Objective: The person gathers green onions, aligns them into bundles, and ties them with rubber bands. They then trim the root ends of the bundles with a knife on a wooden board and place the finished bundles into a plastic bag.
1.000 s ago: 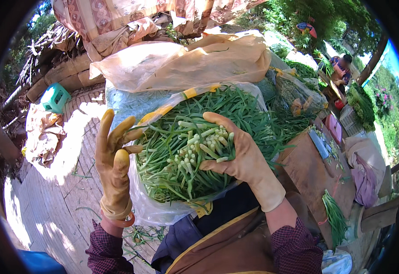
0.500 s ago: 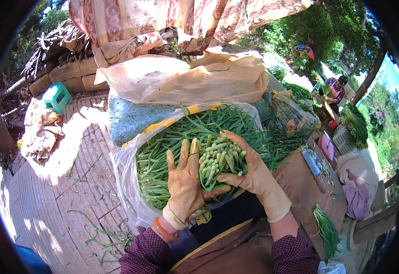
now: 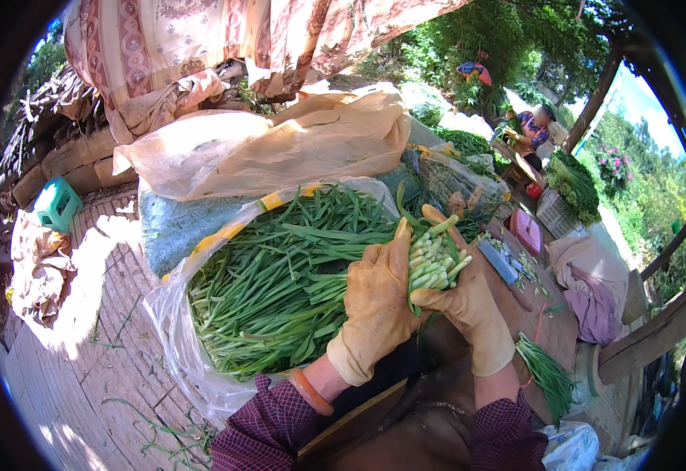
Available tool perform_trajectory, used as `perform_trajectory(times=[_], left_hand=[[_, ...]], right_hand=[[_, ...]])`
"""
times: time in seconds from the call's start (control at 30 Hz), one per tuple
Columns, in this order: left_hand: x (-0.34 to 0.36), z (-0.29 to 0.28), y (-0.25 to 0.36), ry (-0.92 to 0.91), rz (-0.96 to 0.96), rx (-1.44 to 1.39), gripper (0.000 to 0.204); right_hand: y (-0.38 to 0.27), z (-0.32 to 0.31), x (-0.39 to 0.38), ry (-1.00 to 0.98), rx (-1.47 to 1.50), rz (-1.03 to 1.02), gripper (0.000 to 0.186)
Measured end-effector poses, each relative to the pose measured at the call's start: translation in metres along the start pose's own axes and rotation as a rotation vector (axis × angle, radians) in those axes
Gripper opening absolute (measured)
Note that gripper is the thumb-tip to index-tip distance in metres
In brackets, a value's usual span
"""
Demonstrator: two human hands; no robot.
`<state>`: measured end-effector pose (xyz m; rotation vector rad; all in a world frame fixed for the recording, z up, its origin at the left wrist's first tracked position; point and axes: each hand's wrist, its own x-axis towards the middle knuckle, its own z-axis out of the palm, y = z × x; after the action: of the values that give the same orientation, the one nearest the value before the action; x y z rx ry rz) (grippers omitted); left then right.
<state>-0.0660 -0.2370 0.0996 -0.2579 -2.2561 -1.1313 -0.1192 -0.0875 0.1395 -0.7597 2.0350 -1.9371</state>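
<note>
Both my hands wear tan rubber gloves. Between them is a bunch of leafy green stalks (image 3: pixel 435 263), its pale cut ends toward me. My left hand (image 3: pixel 374 302) presses against the bunch's left side, fingers pointing up. Around the right side curls my right hand (image 3: pixel 476 318), its thumb across the front near the cut ends. Just left of and beneath the hands lies a heap of long green leaves (image 3: pixel 280 271) in an open clear plastic bag (image 3: pixel 178 330) with a yellow-striped rim. The bunch's leaf ends are hidden behind my left hand.
At right, a cleaver (image 3: pixel 498 262) lies on a brown board (image 3: pixel 551 314) among trimmings; a tied green bunch (image 3: pixel 545 375) hangs near its front edge. Beyond are a pink box (image 3: pixel 525 230) and a co-worker (image 3: pixel 533 135). A teal stool (image 3: pixel 58 204) stands far left.
The bunch and both hands have moved right, toward the board side of the bag. My left hand has turned from flat and spread to closed against the bunch. The view has shifted right.
</note>
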Motion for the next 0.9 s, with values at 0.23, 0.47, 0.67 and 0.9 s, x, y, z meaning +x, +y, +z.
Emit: perform_trajectory(times=[0.23,0.47,0.67,0.9], left_hand=[[0.008,0.004,-0.013,-0.075,0.05,0.011,0.113],[0.019,0.003,-0.026,-0.162,0.021,-0.046,0.126],[0.014,-0.02,-0.03,-0.237,-0.059,-0.175,0.132],[-0.04,-0.094,-0.091,-0.246,-0.257,-0.38,0.105]], right_hand=[[0.015,-0.004,0.008,0.005,-0.149,-0.148,0.107],[0.005,-0.002,0.023,-0.051,-0.094,-0.047,0.079],[0.013,0.011,0.014,0.085,0.005,-0.105,0.055],[0.015,-0.005,0.002,0.298,0.03,-0.196,0.058]])
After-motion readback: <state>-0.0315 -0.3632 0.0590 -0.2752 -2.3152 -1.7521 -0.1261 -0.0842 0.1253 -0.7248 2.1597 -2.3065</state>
